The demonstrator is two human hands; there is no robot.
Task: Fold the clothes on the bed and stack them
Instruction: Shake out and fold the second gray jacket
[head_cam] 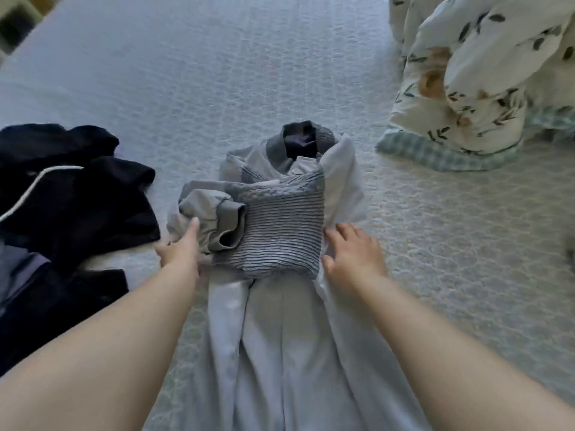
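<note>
A light grey jacket (pixel 280 337) lies lengthwise on the bed (pixel 217 73) in front of me, its ribbed striped hem (pixel 280 231) folded up over the middle and its dark-lined collar (pixel 303 138) at the far end. A grey sleeve cuff (pixel 228 225) lies across the left side. My left hand (pixel 182 247) rests with straight fingers on the jacket's left edge by the sleeve. My right hand (pixel 354 247) lies with spread, slightly bent fingers on the jacket's right edge. A heap of dark navy clothes (pixel 71 197) with a white stripe sits to the left.
A rolled floral duvet (pixel 479 73) on a green checked sheet (pixel 435 157) fills the far right of the bed. The pale quilted bedspread stretches away beyond the jacket. Something dark is at the far left corner past the bed.
</note>
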